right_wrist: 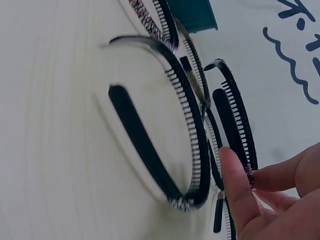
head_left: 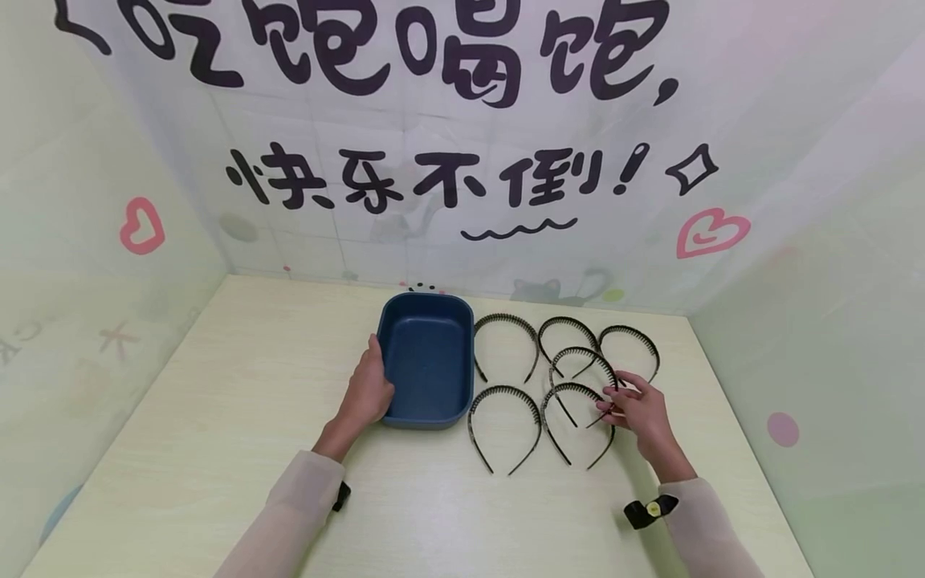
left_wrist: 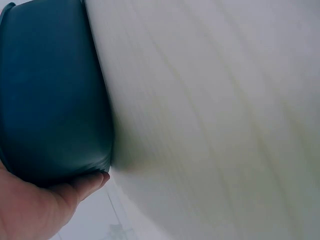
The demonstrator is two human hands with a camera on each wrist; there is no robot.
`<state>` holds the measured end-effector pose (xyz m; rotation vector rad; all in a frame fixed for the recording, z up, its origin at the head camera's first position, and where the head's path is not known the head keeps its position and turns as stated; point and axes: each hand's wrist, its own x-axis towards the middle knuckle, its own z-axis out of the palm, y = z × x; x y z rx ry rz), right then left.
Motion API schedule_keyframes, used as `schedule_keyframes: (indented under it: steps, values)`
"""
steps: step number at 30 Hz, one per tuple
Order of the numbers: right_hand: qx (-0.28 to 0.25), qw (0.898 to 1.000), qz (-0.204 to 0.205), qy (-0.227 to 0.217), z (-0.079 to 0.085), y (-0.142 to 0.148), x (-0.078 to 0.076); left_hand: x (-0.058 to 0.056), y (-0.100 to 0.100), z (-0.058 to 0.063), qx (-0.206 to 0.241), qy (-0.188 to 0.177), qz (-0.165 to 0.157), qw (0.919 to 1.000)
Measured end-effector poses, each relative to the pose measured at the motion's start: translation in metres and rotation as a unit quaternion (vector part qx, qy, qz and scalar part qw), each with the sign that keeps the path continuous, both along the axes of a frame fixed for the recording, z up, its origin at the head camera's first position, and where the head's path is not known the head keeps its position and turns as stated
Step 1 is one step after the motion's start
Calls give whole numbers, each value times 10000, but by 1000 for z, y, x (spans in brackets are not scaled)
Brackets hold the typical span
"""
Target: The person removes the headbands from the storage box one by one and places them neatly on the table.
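Note:
My left hand (head_left: pixel 367 389) grips the left wall of a dark blue rectangular box (head_left: pixel 428 365), with the thumb by its rim. The left wrist view shows fingers (left_wrist: pixel 82 187) against the outer wall of the box (left_wrist: pixel 55 90). My right hand (head_left: pixel 641 413) pinches one end of a dark toothed headband (head_left: pixel 584 351), which overlaps others in the head view. From the right wrist, this held headband (right_wrist: pixel 240 120) appears between thumb and fingers, seemingly raised off the table. A nearer headband (right_wrist: pixel 195 145) stands below it, its open end facing left.
Several more headbands lie in two rows right of the box, among them a back-left one (head_left: pixel 506 318), a back-right one (head_left: pixel 629 329), a front-left one (head_left: pixel 503 390) and a front-right one (head_left: pixel 576 387). Printed walls (head_left: pixel 405 233) enclose the pale wooden table (head_left: pixel 275 345) behind and at both sides.

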<state>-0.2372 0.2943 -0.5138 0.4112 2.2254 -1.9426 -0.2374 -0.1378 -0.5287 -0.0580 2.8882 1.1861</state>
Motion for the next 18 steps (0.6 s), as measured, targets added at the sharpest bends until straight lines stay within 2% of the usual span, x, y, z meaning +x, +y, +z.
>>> schedule_keyframes:
  steps: [18]
  values:
    - [588,9976,-250,-271,-2,59,14,-2,-2,1,-30,-7,-16,10000]
